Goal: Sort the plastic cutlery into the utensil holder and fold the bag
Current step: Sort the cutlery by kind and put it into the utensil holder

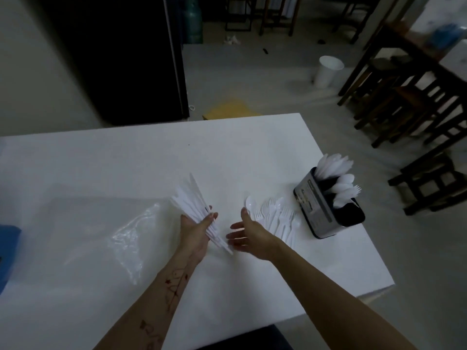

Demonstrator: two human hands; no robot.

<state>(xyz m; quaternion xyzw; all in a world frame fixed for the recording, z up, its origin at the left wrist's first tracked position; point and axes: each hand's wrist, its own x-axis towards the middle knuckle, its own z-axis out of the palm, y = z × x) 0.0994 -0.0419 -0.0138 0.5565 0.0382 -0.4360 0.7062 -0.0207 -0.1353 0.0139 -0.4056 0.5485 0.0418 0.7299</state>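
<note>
My left hand (195, 232) grips a fanned bundle of white plastic knives (192, 198) above the middle of the white table (126, 160). My right hand (249, 233) is open just to the right of the bundle's handle ends, fingers spread, holding nothing. A loose pile of white forks and spoons (276, 218) lies on the table right of that hand. The dark utensil holder (326, 210) stands at the table's right edge, with knives, spoons and forks upright in it. The clear plastic bag (121, 233) lies flat and crumpled to the left.
A blue object (7, 251) sits at the table's left edge. Dark wooden stools and chairs (414, 117) crowd the floor on the right. A white bucket (328, 70) and a yellow box (228, 109) are on the floor beyond the table.
</note>
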